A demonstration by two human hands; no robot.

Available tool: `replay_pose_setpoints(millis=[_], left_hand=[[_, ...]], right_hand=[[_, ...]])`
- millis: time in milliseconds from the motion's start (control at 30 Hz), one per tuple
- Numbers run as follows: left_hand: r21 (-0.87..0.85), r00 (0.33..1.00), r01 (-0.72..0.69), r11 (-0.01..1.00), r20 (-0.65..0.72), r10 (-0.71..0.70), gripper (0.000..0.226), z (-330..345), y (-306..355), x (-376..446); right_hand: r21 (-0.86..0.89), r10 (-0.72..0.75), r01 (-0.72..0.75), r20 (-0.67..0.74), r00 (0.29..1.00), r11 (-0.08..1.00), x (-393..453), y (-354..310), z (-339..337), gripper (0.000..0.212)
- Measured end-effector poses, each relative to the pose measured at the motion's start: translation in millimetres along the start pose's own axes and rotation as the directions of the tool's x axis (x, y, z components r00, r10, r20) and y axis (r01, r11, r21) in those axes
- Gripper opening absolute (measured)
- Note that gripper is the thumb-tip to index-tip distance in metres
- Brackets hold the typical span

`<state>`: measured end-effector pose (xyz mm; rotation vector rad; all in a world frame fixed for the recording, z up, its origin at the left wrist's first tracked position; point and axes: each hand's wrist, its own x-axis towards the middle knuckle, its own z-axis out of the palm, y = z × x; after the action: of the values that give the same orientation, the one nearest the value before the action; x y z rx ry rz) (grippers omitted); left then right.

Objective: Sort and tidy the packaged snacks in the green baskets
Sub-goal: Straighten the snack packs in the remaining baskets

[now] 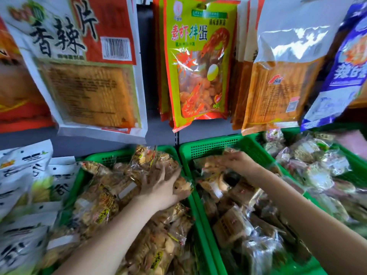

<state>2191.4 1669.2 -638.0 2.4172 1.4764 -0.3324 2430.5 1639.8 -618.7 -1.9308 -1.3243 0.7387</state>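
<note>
- The shelf's grey back panel (123, 144) rises behind a row of green baskets.
- The left basket (76, 187), under the left hand's (161, 188) grip, holds clear packs of biscuits.
- The middle basket (216, 145), under the right hand's (238, 161) pinch, holds brown wrapped cakes.
- The right basket (355, 161), right of that pinch, holds mixed packets.
- White bags (23, 175) lie left of the baskets.

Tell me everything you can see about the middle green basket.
The middle basket is green plastic with perforated walls and a solid rim. It sits between two other green baskets, rims close together, below hanging bags. It holds clear-wrapped brown snack packs, loosely heaped. The right hand reaches in near its back wall, fingers on a pack; blur hides the grip.
</note>
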Motion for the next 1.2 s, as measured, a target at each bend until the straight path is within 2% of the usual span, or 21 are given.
replay_pose_setpoints(millis=[33,133,200,267,300,367,433,567,667,733,767,867,967,1033,1100,1200], left_hand=[[0.005,0.999,-0.021,1.000,-0.025,0.021,0.078,1,-4,-9],[0.056,0.993,-0.017,0.998,-0.119,0.023,0.099,3,-27,-43],[0.069,0.979,0.129,0.989,-0.167,-0.116,0.080,4,-48,-63],[0.009,0.953,0.285,0.959,-0.114,-0.282,0.069,11,-77,-68],[-0.039,0.943,0.329,0.944,-0.046,-0.330,0.072,15,-91,-67],[-0.147,0.939,0.342,0.928,0.082,-0.333,0.083,23,-108,-60],[-0.221,0.946,0.317,0.922,0.148,-0.290,0.095,25,-108,-53],[-0.233,0.942,0.321,0.918,0.176,-0.285,0.095,17,-98,-38],[-0.215,0.941,0.331,0.919,0.147,-0.304,0.096,21,-100,-23],[-0.213,0.942,0.327,0.921,0.150,-0.300,0.100,21,-102,-12],[-0.209,0.942,0.326,0.922,0.151,-0.299,0.102,19,-103,-8],[-0.193,0.936,0.346,0.918,0.138,-0.324,0.106,16,-106,0],[-0.194,0.932,0.361,0.912,0.110,-0.346,0.107,21,-110,-1],[-0.188,0.946,0.322,0.928,0.090,-0.310,0.107,23,-111,-4],[-0.193,0.972,0.229,0.954,0.105,-0.212,0.101,18,-114,-13],[-0.326,0.983,0.079,0.942,0.180,-0.020,0.104,3,-119,-44]], right_hand=[[-0.020,0.004,-0.002,0.084,0.996,1.000,-2,-4,5,0.027],[-0.091,0.018,0.005,0.246,0.969,0.996,-17,-29,20,0.024],[-0.086,-0.008,0.036,0.307,0.952,0.996,-28,-44,19,0.020],[-0.143,-0.022,0.068,0.298,0.954,0.987,-35,-53,18,0.021],[-0.255,-0.021,0.089,0.259,0.966,0.963,-37,-55,21,0.019],[-0.484,-0.051,0.127,0.166,0.985,0.866,-43,-58,37,0.027],[-0.554,-0.106,0.149,0.110,0.988,0.819,-49,-53,59,0.032],[-0.539,-0.135,0.142,0.052,0.989,0.830,-42,-42,67,0.029],[-0.505,-0.114,0.179,0.157,0.981,0.844,-37,-48,48,0.023],[-0.524,-0.096,0.216,0.245,0.965,0.824,-38,-48,39,0.010],[-0.552,-0.083,0.210,0.246,0.966,0.807,-40,-46,37,0.007],[-0.545,-0.121,0.167,0.119,0.986,0.822,-41,-39,40,0.021],[-0.513,-0.196,0.165,-0.005,0.981,0.842,-45,-46,41,0.013],[-0.478,-0.293,0.238,-0.042,0.955,0.845,-49,-57,38,0.015],[-0.405,-0.418,0.361,-0.058,0.907,0.840,-57,-75,33,0.013],[-0.280,-0.574,0.552,0.001,0.819,0.786,-70,-109,35,0.009]])
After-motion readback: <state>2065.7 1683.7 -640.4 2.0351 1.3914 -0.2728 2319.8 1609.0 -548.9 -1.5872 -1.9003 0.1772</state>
